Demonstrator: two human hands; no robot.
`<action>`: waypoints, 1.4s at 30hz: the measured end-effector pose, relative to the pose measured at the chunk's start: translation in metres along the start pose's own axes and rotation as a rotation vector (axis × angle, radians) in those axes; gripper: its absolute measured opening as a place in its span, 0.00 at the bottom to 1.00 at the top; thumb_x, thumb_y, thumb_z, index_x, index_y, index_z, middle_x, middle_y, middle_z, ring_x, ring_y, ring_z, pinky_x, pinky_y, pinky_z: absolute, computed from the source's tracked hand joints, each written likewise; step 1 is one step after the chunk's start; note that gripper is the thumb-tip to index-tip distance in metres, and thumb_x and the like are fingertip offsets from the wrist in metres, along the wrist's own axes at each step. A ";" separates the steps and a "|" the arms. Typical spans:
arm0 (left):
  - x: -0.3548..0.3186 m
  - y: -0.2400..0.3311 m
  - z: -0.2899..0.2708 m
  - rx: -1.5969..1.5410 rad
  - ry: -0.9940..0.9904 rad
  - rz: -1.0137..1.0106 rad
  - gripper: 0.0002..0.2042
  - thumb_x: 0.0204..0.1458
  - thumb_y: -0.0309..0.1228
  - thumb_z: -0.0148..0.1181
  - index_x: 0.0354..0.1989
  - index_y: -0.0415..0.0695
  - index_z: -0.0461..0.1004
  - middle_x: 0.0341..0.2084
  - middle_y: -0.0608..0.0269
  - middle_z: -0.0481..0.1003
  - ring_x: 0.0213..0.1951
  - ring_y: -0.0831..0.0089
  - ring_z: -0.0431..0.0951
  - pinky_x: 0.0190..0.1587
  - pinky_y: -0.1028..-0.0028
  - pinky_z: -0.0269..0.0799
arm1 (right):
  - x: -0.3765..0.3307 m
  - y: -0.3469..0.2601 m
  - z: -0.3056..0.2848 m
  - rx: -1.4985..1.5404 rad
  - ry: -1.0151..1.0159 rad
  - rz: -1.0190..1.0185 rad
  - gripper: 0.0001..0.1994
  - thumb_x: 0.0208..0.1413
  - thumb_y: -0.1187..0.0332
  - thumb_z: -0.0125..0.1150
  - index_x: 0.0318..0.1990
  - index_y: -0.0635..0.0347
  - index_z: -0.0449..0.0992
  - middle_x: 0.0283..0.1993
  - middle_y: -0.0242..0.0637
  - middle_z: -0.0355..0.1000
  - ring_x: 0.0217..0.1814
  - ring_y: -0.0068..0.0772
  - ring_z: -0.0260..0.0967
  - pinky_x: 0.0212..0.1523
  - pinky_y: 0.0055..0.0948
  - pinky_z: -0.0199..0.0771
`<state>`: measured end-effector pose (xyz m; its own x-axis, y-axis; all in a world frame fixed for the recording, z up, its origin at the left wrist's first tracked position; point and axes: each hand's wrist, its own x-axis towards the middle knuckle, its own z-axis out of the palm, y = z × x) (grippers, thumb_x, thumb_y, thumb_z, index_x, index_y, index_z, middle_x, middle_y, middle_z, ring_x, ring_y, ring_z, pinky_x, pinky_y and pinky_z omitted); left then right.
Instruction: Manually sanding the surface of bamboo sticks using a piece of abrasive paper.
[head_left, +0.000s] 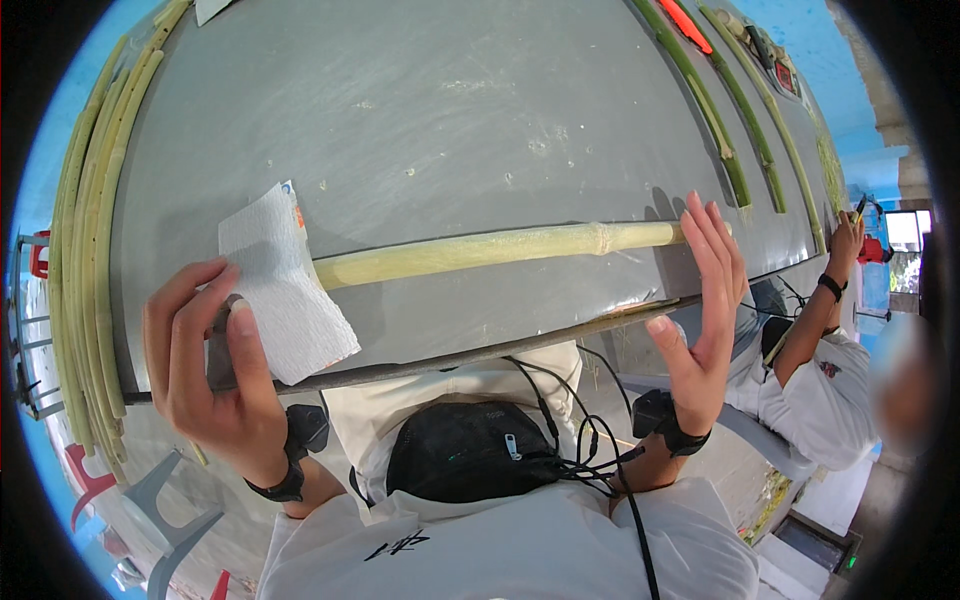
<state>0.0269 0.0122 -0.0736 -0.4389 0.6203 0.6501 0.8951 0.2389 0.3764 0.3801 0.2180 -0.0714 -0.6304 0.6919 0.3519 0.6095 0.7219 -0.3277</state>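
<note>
A sheet of whitish, rough-looking sandpaper (pixel 285 275), with orange print along its far edge, is pinched by its left side in my left hand (pixel 215 350). It covers the left end of a pale, peeled bamboo stick (pixel 470 250), which lies across the near part of the grey table and shows a node towards its right. My right hand (pixel 708 300) stands at the stick's right end, fingers stretched and thumb apart. Those fingers hide part of that end; whether they touch it I cannot tell.
Several peeled sticks (pixel 85 260) lie along the left side of the table (pixel 400 120). At the right are green stems (pixel 700 100), an orange-red tool (pixel 687 25) and a co-worker's hand (pixel 847 240) holding a tool. Black cables (pixel 590 430) hang by the near edge.
</note>
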 end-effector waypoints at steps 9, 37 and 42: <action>-0.003 -0.005 0.001 0.004 0.044 0.004 0.09 0.58 0.24 0.69 0.47 0.39 0.87 0.49 0.54 0.86 0.45 0.63 0.83 0.38 0.70 0.73 | -0.001 -0.001 0.000 0.006 0.003 0.009 0.44 0.62 0.39 0.62 0.78 0.61 0.72 0.85 0.44 0.65 0.91 0.52 0.52 0.86 0.53 0.41; -0.003 -0.009 -0.004 0.123 0.009 0.032 0.11 0.61 0.31 0.63 0.46 0.41 0.88 0.47 0.53 0.87 0.45 0.63 0.87 0.37 0.71 0.75 | -0.003 0.006 0.002 0.025 0.027 -0.009 0.43 0.62 0.40 0.61 0.78 0.60 0.73 0.84 0.50 0.67 0.91 0.54 0.52 0.88 0.50 0.39; -0.004 -0.011 -0.006 0.140 -0.008 0.038 0.12 0.62 0.32 0.62 0.46 0.41 0.88 0.47 0.53 0.88 0.45 0.63 0.88 0.37 0.71 0.76 | -0.004 0.006 0.003 0.028 0.028 -0.003 0.43 0.63 0.39 0.61 0.78 0.60 0.73 0.84 0.50 0.67 0.91 0.54 0.53 0.88 0.50 0.40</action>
<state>0.0181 0.0027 -0.0763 -0.4046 0.6368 0.6563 0.9134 0.3168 0.2557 0.3845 0.2198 -0.0772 -0.6185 0.6892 0.3774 0.5935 0.7245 -0.3504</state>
